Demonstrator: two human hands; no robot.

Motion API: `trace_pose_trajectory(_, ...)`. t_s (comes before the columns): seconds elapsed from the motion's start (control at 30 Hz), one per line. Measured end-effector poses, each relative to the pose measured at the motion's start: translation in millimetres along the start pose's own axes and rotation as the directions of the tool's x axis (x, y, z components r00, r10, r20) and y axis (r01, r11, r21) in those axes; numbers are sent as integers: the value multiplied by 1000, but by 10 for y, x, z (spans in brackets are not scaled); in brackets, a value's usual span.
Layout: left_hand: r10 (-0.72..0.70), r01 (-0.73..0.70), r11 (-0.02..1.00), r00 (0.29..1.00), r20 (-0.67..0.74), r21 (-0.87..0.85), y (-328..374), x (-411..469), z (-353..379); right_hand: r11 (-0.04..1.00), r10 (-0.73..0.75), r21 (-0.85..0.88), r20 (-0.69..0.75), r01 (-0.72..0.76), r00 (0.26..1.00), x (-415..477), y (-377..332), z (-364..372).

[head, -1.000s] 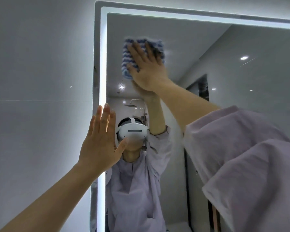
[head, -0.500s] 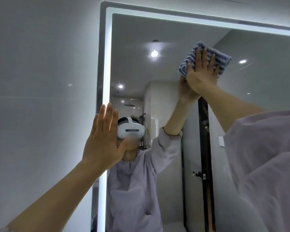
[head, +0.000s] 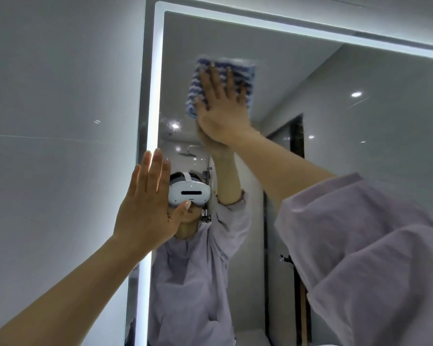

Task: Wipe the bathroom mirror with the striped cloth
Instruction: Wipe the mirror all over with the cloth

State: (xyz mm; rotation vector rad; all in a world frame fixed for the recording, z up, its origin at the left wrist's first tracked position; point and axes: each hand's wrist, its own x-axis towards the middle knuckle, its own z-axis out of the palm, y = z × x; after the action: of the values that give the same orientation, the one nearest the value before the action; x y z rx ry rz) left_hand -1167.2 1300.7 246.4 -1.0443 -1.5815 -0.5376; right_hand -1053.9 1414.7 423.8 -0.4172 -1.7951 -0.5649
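Observation:
The bathroom mirror (head: 335, 126) fills the right of the view, framed by a lit white strip. A blue-and-white striped cloth (head: 245, 73) lies flat against the glass near the mirror's upper left. My right hand (head: 223, 106) presses it there with straight, spread fingers; the cloth's lower part is hidden under the palm. My left hand (head: 148, 206) is held flat, fingers straight and together, at the mirror's lit left edge. The glass reflects a person in a lilac shirt with a white headset.
A grey tiled wall (head: 60, 146) runs along the left of the mirror. My lilac sleeve (head: 365, 258) covers the lower right of the view. The lit top edge of the mirror (head: 310, 29) is just above the cloth.
My right hand has swept the cloth leftward across the upper glass, back from the mirror's middle toward its left side. My left hand stays at the left edge.

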Motion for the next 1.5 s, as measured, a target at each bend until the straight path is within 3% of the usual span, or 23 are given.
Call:
trace_pose_trajectory(0.17,-3,3,1000,1000,-12,8,22,4,-40,970,-189,-148,23,190,982,-211,-549,176)
trace_pose_trajectory(0.53,-1,0,1000,1000,28,4,21,-1,-57,971,-201,-120,72,209,977,-340,-271,132)
trace_pose_trajectory(0.7,-9,10,1000,999,33,-9,13,0,-56,994,-95,-55,44,98,994,-603,338,31)
trace_pose_trajectory(0.87,-19,20,1000,999,48,-15,15,2,-63,985,159,-83,83,-152,984,-830,1190,-63)
trace_pose_trajectory(1.1,-28,29,999,998,58,-20,25,4,-56,945,326,20,45,-327,944,-832,1023,32)
trace_pose_trajectory(1.2,-12,13,1000,999,47,-19,22,0,-51,958,286,17,53,-287,957,-846,860,34)
trace_pose_trajectory(1.5,20,-20,1000,1000,22,1,11,1,-17,999,-30,-30,98,33,995,-828,157,141)
